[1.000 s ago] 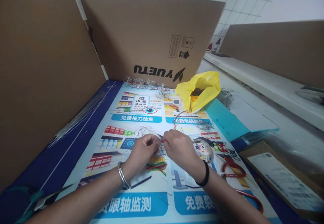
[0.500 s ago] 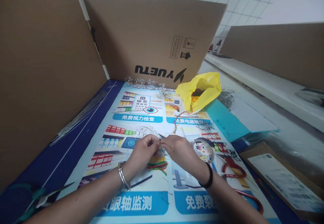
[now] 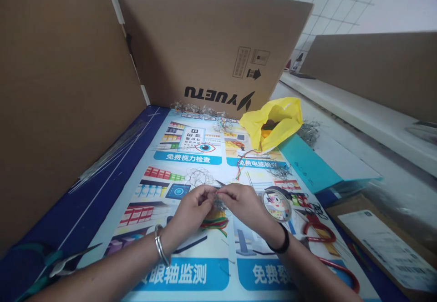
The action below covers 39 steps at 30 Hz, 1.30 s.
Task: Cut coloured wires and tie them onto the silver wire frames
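My left hand (image 3: 194,208) and my right hand (image 3: 244,204) meet above the middle of the printed mat. Both are closed in a pinch, fingertips almost touching, on something too small to make out; a speck of red shows there. Just below the fingertips is a patch of thin silvery wire (image 3: 220,203). Red, green and yellow threads (image 3: 215,223) lie beside my left hand. Beyond it sits a loose tangle of fine wire (image 3: 199,177). Red-handled scissors (image 3: 321,232) lie partly hidden by my right forearm, and a dark pointed tip (image 3: 220,183) shows between the hands.
A yellow bag (image 3: 287,122) stands open at the back right, by a turquoise box (image 3: 312,168). A tape roll (image 3: 277,204) is right of my right hand. Green-handled scissors (image 3: 41,270) lie lower left. Cardboard walls (image 3: 191,42) close off the back and left.
The view has shifted slightly, so most things sit a little further right. My fingers have shifted slightly at the pinch, and both hands stay together.
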Each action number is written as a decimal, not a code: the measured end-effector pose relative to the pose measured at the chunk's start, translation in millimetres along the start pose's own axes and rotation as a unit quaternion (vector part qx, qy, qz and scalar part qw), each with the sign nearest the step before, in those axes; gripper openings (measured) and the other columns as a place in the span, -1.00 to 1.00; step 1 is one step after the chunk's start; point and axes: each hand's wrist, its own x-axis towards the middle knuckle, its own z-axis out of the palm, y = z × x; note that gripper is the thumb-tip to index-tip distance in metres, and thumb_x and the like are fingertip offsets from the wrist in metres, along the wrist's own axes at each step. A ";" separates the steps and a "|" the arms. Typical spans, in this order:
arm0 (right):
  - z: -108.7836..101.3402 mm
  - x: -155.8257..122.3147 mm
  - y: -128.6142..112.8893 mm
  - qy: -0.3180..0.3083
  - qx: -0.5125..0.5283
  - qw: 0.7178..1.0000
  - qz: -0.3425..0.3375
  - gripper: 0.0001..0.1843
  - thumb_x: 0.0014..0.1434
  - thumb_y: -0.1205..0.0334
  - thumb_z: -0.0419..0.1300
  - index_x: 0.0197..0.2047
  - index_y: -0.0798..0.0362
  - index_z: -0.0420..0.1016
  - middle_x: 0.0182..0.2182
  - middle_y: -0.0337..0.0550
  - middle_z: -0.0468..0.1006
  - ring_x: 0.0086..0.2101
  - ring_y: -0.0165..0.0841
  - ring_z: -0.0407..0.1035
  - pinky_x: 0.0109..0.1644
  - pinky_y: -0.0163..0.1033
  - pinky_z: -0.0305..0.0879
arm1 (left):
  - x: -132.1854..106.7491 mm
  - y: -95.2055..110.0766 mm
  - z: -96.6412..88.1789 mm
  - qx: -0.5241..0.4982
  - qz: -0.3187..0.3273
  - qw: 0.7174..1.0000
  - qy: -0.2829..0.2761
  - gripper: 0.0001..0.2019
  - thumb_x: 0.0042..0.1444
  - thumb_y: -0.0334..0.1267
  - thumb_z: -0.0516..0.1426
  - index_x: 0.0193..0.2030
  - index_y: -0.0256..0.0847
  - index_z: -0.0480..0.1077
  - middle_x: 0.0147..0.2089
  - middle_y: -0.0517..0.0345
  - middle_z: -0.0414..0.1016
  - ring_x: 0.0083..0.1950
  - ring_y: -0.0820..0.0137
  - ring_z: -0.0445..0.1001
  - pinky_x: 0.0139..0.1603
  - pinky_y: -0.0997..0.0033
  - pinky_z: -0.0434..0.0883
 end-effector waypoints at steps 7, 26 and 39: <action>-1.2 1.4 3.7 -0.011 0.027 0.999 -0.018 -0.80 0.11 0.33 0.09 -0.37 0.01 0.57 -0.44 -0.25 0.58 -0.41 -0.42 0.40 -0.36 -0.38 0.17 | 3.8 4.8 1.9 0.057 -0.010 0.998 0.029 -0.90 0.02 -0.26 0.11 -0.38 -0.25 0.39 -0.41 0.16 0.44 -0.38 0.43 0.35 -0.37 0.46 0.28; -23.6 2.0 48.0 0.044 0.288 0.951 0.107 -0.75 0.03 0.10 0.21 -0.38 0.12 0.57 -0.52 -0.17 0.55 -0.59 -0.49 0.30 -0.61 -0.42 0.09 | -4.1 2.8 2.2 0.045 -0.058 0.997 0.036 -0.83 0.04 -0.20 0.10 -0.47 -0.22 0.25 -0.62 0.30 0.30 -0.57 0.53 0.24 -0.53 0.57 0.20; -21.7 -1.5 39.6 0.028 0.344 0.931 0.119 -0.76 -0.04 0.10 0.25 -0.39 0.12 0.53 -0.57 -0.21 0.50 -0.59 -0.49 0.27 -0.59 -0.41 0.11 | -8.0 -1.8 3.2 0.044 -0.083 0.995 0.014 -0.79 0.09 -0.12 0.08 -0.43 -0.20 0.21 -0.61 0.29 0.31 -0.62 0.55 0.19 -0.63 0.59 0.12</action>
